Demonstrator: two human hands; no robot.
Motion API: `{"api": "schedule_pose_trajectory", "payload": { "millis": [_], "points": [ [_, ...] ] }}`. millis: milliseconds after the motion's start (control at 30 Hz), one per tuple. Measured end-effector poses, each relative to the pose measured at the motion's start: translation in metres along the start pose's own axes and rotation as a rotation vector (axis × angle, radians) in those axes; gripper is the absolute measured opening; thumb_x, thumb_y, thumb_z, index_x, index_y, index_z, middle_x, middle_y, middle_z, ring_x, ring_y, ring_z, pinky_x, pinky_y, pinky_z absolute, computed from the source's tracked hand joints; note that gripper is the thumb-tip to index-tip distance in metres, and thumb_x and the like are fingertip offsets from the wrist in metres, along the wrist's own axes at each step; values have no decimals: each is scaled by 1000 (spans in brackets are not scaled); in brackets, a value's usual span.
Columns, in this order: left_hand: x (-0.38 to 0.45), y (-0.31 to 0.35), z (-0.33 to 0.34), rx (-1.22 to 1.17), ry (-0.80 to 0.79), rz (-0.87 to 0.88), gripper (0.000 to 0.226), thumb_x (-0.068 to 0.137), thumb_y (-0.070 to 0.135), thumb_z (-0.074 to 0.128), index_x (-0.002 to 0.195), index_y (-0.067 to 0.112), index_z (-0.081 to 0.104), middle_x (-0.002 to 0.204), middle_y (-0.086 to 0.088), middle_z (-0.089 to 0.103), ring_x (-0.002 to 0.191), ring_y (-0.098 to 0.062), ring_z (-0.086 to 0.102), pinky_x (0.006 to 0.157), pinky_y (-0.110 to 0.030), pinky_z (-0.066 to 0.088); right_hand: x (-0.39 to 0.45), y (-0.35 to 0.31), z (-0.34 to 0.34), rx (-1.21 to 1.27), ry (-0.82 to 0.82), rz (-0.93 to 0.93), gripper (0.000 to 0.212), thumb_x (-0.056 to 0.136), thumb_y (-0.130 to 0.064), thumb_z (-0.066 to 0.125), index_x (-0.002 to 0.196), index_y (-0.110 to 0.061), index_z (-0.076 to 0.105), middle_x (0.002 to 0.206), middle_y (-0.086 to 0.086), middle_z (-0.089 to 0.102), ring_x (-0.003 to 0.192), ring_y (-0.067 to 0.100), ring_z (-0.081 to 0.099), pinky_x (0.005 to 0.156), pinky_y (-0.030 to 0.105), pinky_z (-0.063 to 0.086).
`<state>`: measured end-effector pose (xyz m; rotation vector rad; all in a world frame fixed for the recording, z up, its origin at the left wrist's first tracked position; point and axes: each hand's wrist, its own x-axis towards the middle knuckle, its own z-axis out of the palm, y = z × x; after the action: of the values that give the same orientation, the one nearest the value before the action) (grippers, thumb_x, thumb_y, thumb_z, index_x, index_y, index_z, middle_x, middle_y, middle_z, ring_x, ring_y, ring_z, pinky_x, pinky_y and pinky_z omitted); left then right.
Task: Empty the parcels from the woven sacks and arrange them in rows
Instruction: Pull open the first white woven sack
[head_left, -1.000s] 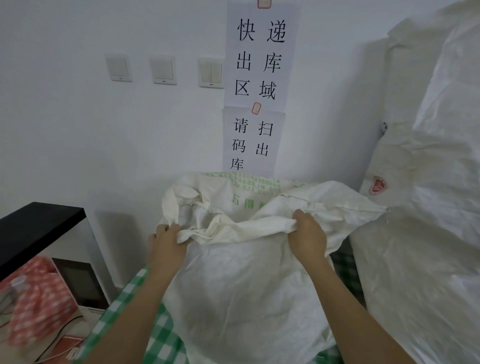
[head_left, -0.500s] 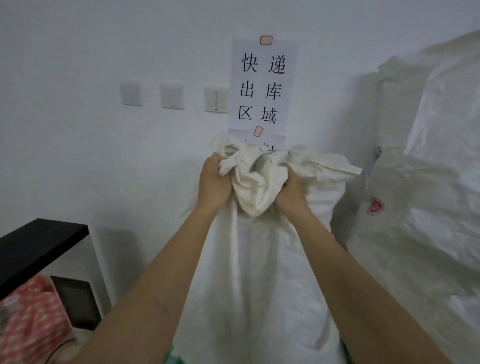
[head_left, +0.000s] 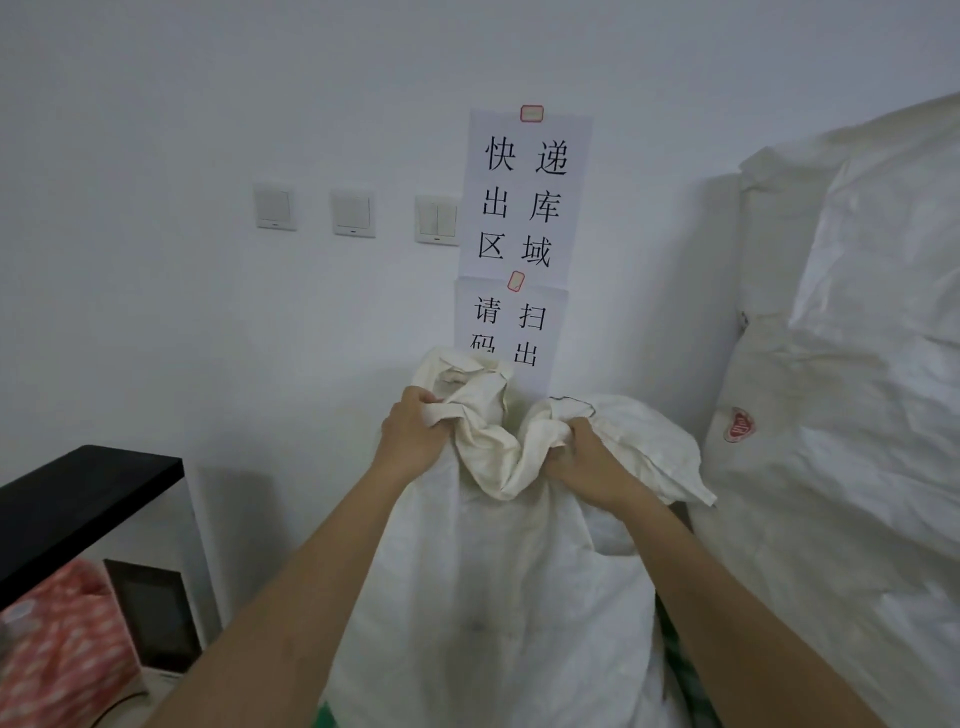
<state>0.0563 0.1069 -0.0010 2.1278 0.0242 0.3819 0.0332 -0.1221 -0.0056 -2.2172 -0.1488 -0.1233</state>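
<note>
Nearest the camera, 2 bare forearms reaching up and forward. Between them, the white woven sack hanging upright, its body running down past the bottom edge. At the lower right edge of the sack, a strip of green checked cloth.

Left hand clenched on the bunched mouth of the sack at its left side, fingers curled over a fold and pinching it, cloth spilling out above and to the right of the knuckles. Right hand clenched on the right side of the same bunched mouth, fingers wrapped into the gathered fabric. Loose fabric sagging in a loop between the 2 hands; a flap drooping over the right wrist.

At lower left, a black shelf top, under it a dark-fronted appliance and a red-and-white patterned bag.

At right, beside the held sack, large stuffed white sacks, 1 bearing a red round mark.

Farthest, the white wall with 3 switch plates and 2 paper signs with black Chinese characters, the lower sign partly hidden behind the sack mouth.
</note>
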Motion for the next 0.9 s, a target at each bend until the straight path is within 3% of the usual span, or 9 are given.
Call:
{"api": "schedule_pose_trajectory", "payload": {
  "millis": [33,100,167,233,300,433,567,767,900],
  "points": [
    [-2,-4,-1,4,16,-2,33,91,27,58,121,16,47,120,-8,54,113,-29,51,91,-37,42,-5,6,2,-18,67,-21,61,87,-33,66,136,-15,35,131,1,43,125,22,43,97,36,42],
    [-6,-13,-4,2,28,-14,34,92,19,53,125,17,44,120,-10,53,114,-32,50,91,-39,42,-14,23,7,-201,211,12,80,83,-43,69,145,-24,23,150,5,23,143,29,17,115,48,20],
    [-10,-22,-6,-14,52,-19,37,92,16,51,128,18,43,120,-10,54,112,-32,52,92,-42,44,-22,38,10,-400,280,146,102,77,-57,70,151,-32,5,160,8,-6,147,33,-9,117,54,0],
    [-16,-28,-7,-50,99,-18,37,93,17,51,129,17,43,118,-6,55,108,-28,53,89,-39,45,-26,53,12,-451,227,296,119,69,-71,68,151,-35,-10,159,12,-18,145,38,-17,115,58,-5],
    [-24,-34,-7,-108,133,-33,37,95,22,52,131,16,42,112,0,53,98,-21,52,81,-33,42,-26,63,13,-418,140,389,132,60,-78,68,150,-34,-18,160,13,-11,147,40,-8,115,59,1],
    [-33,-55,1,-153,147,-122,46,95,33,54,131,11,36,114,-6,55,93,-23,56,75,-32,43,-17,72,21,-243,137,428,141,50,-74,78,151,-26,-9,154,16,19,143,37,19,114,52,25],
    [-33,-71,6,-84,111,-172,48,89,35,62,124,8,43,106,-9,59,99,-30,58,76,-32,43,-9,73,27,-194,185,446,114,58,-59,83,143,-22,17,139,11,32,134,32,27,104,44,31],
    [-25,-88,13,275,30,-157,56,84,41,66,122,5,46,116,-14,55,115,-35,46,87,-34,32,-1,75,36,-270,256,441,102,63,-61,80,141,-15,32,133,14,43,126,33,39,100,43,36],
    [-22,-90,16,490,-7,-204,61,82,52,64,126,14,46,143,-14,33,135,-36,25,108,-42,27,2,77,36,-381,270,417,91,66,-64,75,136,-18,39,128,14,43,123,33,38,97,40,35]
  ]
}}
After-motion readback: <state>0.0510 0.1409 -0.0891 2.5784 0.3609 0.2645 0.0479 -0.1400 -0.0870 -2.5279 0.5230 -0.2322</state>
